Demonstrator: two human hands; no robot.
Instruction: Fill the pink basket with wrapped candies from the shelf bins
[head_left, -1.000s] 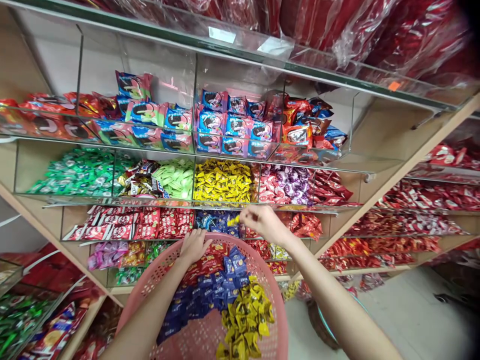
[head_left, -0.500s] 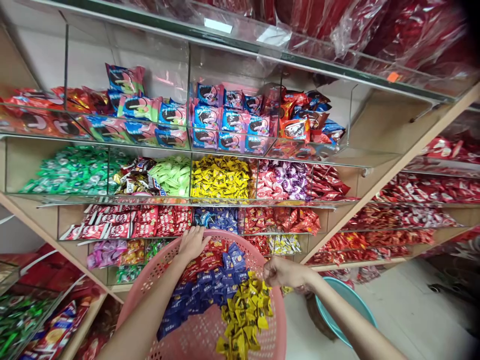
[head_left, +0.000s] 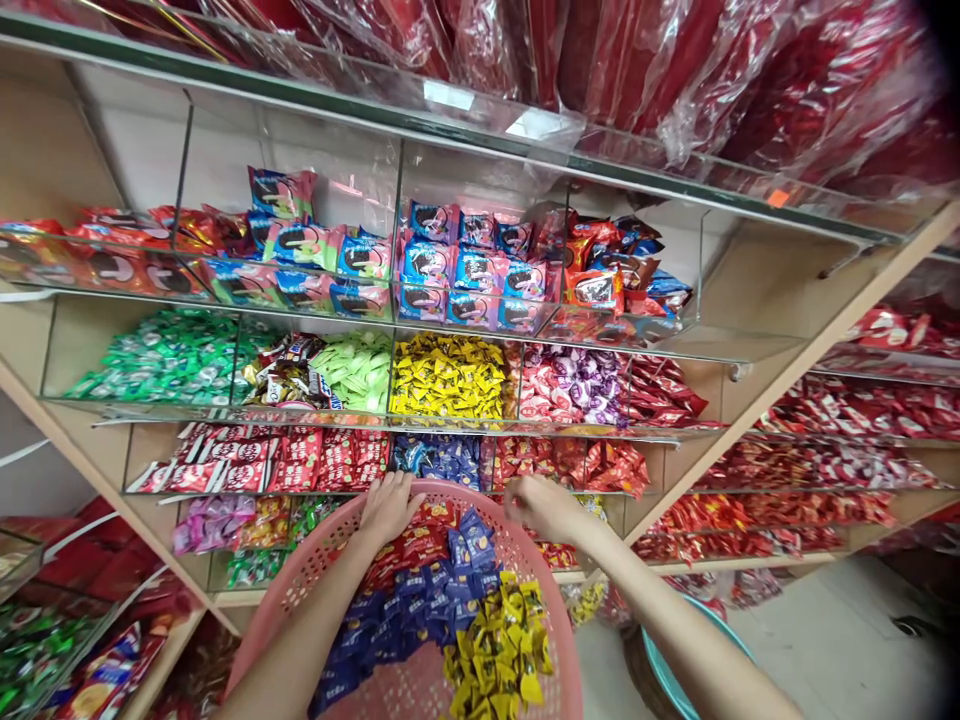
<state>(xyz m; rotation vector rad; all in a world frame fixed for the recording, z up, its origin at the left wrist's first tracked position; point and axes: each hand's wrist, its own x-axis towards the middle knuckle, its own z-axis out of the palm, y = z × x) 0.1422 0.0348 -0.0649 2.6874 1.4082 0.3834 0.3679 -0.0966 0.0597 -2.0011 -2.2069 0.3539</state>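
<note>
A pink plastic basket [head_left: 315,570] sits in front of me with piles of blue candies [head_left: 405,610], yellow candies [head_left: 499,640] and red candies [head_left: 412,545] in it. My left hand [head_left: 390,505] is curled over the basket's far rim, holding it. My right hand [head_left: 544,505] hovers just past the far right rim, below the shelf bins, with its fingers curled together and pointing left. Whatever they hold is hidden. The bin of yellow candies [head_left: 448,375] is above the hands, and a bin of blue candies [head_left: 439,458] is right behind them.
Glass-fronted shelves [head_left: 375,425] hold green, purple and red sweets, with cookie packs [head_left: 465,265] one row up. Red cellophane bags [head_left: 675,70] hang overhead. A teal bowl [head_left: 679,650] sits on the floor at lower right. More shelves run along the right.
My right hand dropped from the shelf, where it pinched a yellow candy, to the basket's right rim, then rose to the far rim. The left hand stayed on the basket.
</note>
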